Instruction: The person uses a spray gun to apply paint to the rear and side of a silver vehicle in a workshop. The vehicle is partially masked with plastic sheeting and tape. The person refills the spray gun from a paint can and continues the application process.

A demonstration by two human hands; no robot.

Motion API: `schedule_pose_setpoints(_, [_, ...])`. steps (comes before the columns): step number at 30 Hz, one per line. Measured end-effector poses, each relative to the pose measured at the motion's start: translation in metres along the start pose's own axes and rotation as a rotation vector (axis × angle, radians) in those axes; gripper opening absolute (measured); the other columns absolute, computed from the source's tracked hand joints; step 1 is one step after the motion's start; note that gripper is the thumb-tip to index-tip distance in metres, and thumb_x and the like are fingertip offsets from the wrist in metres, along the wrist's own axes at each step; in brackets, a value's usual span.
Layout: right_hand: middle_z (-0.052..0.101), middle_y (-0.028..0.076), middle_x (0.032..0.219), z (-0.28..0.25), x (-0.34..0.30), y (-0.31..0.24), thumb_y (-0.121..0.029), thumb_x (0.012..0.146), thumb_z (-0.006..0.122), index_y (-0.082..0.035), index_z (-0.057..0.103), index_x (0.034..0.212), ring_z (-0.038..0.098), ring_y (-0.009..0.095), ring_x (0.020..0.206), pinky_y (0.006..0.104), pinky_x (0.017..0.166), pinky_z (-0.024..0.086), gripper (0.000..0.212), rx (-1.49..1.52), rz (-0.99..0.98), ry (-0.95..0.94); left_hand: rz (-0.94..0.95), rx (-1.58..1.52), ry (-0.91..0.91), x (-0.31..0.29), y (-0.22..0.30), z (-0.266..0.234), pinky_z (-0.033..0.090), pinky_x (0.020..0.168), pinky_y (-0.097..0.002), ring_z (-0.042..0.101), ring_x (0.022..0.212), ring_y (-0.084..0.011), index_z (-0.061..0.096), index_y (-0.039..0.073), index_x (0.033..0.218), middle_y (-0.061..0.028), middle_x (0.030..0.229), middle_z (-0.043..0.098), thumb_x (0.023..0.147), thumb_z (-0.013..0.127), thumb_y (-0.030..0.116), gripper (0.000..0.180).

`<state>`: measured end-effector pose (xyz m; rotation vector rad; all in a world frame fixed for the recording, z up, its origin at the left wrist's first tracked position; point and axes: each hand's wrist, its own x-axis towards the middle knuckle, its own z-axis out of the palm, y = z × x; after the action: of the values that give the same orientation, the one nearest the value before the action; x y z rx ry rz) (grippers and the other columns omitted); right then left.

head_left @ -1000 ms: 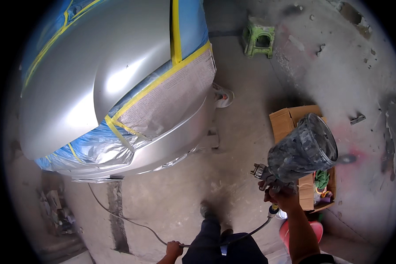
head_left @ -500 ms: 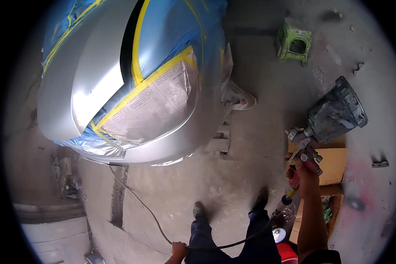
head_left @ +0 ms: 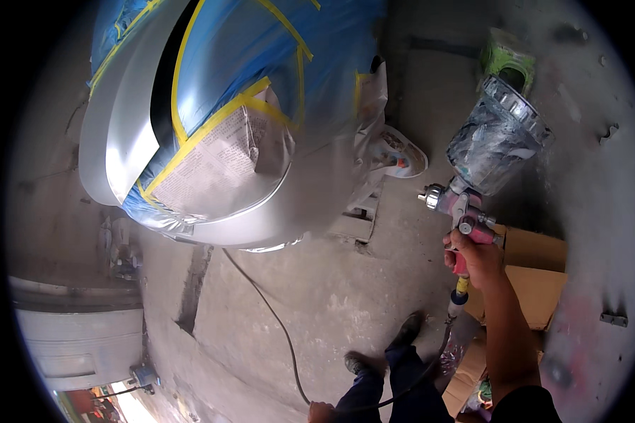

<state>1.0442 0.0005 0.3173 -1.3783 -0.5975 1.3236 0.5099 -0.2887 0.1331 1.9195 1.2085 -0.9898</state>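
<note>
A red and silver spray gun point(head_left: 475, 224) is gripped in my right hand point(head_left: 481, 259), its nozzle pointing left toward the car. A paint-smeared cup point(head_left: 492, 144) sits tilted on top of the gun. From the gun's handle a dark air hose point(head_left: 283, 317) runs down past my legs. My left hand point(head_left: 322, 412), partly cut off by the lower edge, is closed around that hose. Ahead on the left is a silver car bumper point(head_left: 310, 190), with newspaper point(head_left: 212, 162) and blue plastic film point(head_left: 240, 49) stuck over neighbouring parts by yellow tape.
A green stool point(head_left: 504, 53) stands at the far right, partly behind the cup. Cardboard boxes point(head_left: 536, 282) lie beside my right forearm. Near the car are a whitish round object point(head_left: 406, 151) and a light block point(head_left: 360, 222) on the floor. A pale ribbed panel point(head_left: 81, 345) lies at lower left.
My right hand and the spray gun have turned, with the nozzle now more plainly leftward. My left hand has shifted right and lower with the hose. My feet are closer together, and the view has shifted.
</note>
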Motion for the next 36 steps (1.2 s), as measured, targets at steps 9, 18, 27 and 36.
schedule_pose_setpoints(9, [0.058, 0.002, 0.077, -0.007, 0.036, 0.039, -0.039, 0.084, 0.068, -0.007, 0.058, 0.088, 0.055, 0.011, 0.056, 0.0234, 0.045, 0.041, 0.034, 0.032, -0.096, 0.281, -0.021, 0.037, 0.080, -0.005, 0.012, 0.061, 0.040, 0.089, -0.0496, 0.062, 0.085, -0.0298, 0.070, 0.013, 0.084, -0.0131, 0.083, 0.066, 0.080, 0.057, 0.034, 0.025])
schedule_pose_setpoints(18, [0.061, 0.003, 0.072, 0.035, -0.053, 0.130, -0.013, 0.085, 0.066, -0.003, 0.059, 0.088, 0.060, 0.012, 0.064, 0.0254, 0.056, 0.048, 0.012, -0.067, 0.028, -0.400, 0.069, 0.189, 0.321, -0.013, 0.006, 0.128, 0.039, 0.071, -0.0531, 0.057, 0.075, -0.0306, 0.062, 0.011, 0.070, -0.0122, 0.074, 0.059, 0.076, 0.057, 0.027, 0.018])
schedule_pose_setpoints(27, [0.057, 0.002, 0.075, -0.022, 0.099, 0.090, -0.036, 0.086, 0.065, -0.008, 0.056, 0.085, 0.055, 0.011, 0.055, 0.0245, 0.044, 0.042, 0.030, 0.033, -0.087, 0.306, 0.061, 0.054, 0.515, 0.020, 0.028, 0.126, 0.038, 0.061, -0.0483, 0.052, 0.064, -0.0285, 0.057, 0.013, 0.068, -0.0091, 0.067, 0.052, 0.077, 0.057, 0.025, 0.015])
schedule_pose_setpoints(36, [0.057, 0.002, 0.073, 0.014, 0.039, 0.155, -0.020, 0.086, 0.066, -0.006, 0.057, 0.082, 0.055, 0.009, 0.054, 0.0222, 0.048, 0.043, 0.018, -0.137, -0.011, 0.094, 0.092, 0.010, 0.567, 0.032, 0.052, 0.091, 0.039, 0.075, -0.0550, 0.054, 0.074, -0.0314, 0.059, 0.012, 0.073, -0.0118, 0.074, 0.055, 0.076, 0.059, 0.022, 0.011])
